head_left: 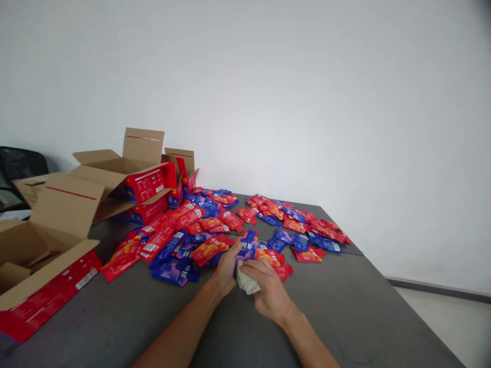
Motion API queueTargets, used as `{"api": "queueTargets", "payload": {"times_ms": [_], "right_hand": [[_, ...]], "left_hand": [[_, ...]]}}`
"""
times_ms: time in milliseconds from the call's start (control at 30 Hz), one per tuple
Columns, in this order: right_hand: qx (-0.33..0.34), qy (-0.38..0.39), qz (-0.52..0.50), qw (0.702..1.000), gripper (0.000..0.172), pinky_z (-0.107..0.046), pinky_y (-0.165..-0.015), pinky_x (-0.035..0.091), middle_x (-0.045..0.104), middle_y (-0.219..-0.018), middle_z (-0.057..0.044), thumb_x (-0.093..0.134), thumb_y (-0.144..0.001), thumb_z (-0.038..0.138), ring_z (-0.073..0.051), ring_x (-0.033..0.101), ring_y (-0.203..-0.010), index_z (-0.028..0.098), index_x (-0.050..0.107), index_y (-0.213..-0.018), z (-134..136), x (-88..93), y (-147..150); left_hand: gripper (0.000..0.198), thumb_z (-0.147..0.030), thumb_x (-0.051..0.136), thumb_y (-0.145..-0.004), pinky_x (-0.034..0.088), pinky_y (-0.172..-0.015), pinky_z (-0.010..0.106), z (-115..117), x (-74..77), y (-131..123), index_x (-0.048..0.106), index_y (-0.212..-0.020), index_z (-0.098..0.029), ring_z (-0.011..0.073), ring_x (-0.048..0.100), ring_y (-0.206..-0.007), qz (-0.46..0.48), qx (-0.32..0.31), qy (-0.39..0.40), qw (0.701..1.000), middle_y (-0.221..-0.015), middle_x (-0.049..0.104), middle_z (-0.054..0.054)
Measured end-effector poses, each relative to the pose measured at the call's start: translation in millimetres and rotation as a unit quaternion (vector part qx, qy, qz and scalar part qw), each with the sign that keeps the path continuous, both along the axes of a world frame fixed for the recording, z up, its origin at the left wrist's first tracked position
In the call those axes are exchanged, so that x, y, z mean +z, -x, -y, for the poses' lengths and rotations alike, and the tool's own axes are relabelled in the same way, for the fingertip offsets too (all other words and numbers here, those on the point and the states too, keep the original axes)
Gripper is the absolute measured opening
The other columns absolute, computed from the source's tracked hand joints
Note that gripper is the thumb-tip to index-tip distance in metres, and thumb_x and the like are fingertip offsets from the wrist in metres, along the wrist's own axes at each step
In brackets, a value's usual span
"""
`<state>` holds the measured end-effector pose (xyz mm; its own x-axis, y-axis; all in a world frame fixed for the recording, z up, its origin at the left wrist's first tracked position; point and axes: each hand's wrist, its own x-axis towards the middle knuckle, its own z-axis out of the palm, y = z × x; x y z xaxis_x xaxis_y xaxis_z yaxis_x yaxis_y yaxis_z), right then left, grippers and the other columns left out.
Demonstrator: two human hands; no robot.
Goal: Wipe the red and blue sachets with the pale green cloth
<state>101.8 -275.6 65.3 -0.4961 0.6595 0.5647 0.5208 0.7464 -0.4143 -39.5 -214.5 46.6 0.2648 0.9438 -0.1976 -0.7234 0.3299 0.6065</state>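
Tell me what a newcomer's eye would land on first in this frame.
The heap of red and blue packets spread over the middle and far side of the dark table catches the eye first. Next come the open cardboard boxes with red sides, crowded at the left. Near the front, the left hand and right hand meet at the pile's edge, the right closed on a pale wad.
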Motion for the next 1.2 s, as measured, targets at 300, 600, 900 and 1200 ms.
{"api": "queueTargets", "payload": {"times_ms": [300, 600, 900, 1200], "right_hand": [[-0.112, -0.047, -0.133, 0.984, 0.055, -0.045, -0.098, 0.048, 0.066, -0.123, -0.009, 0.052, -0.077, 0.001, -0.025, 0.059, -0.113, 0.025, 0.063, -0.125, -9, -7.0, -14], [-0.075, -0.048, -0.146, 0.985, 0.058, -0.047, -0.101, 0.048, 0.063, -0.130, -0.009, 0.051, -0.082, 0.002, -0.025, 0.057, -0.121, 0.029, 0.059, -0.133, -8, -12.1, -9], [-0.065, -0.064, -0.084, 0.992, 0.066, -0.047, -0.099, 0.049, 0.064, -0.129, -0.008, 0.050, -0.075, -0.002, -0.026, 0.058, -0.116, 0.028, 0.061, -0.132, -10, -13.3, -11], [-0.118, -0.085, -0.103, 0.984, 0.067, -0.047, -0.098, 0.048, 0.063, -0.130, -0.008, 0.049, -0.075, -0.001, -0.026, 0.058, -0.116, 0.028, 0.060, -0.134, -11, -9.4, -16]], "left_hand": [[0.032, -0.010, 0.069, -0.057, 0.042, -0.056, 0.021, 2, 12.5, 9, 0.065, -0.089, -0.016, 0.0102, 0.058, -0.056, -0.115, 0.132, -0.068, 0.982, -0.071, 0.066, -0.002], [0.045, -0.017, 0.083, -0.061, 0.050, -0.079, 0.030, 1, 6.6, 6, 0.072, -0.104, -0.015, 0.0183, 0.069, -0.080, -0.072, 0.050, -0.094, 0.992, -0.089, 0.075, 0.007], [0.028, -0.035, 0.058, -0.092, 0.053, -0.090, 0.035, 14, 10.3, -9, 0.072, -0.099, -0.012, 0.0233, 0.070, -0.096, 0.055, -0.042, -0.029, 0.997, -0.097, 0.075, 0.011], [0.024, -0.029, 0.060, -0.090, 0.053, -0.091, 0.034, 16, 9.7, -9, 0.072, -0.102, -0.012, 0.0238, 0.070, -0.098, 0.045, -0.070, -0.024, 0.996, -0.100, 0.075, 0.010]]}}
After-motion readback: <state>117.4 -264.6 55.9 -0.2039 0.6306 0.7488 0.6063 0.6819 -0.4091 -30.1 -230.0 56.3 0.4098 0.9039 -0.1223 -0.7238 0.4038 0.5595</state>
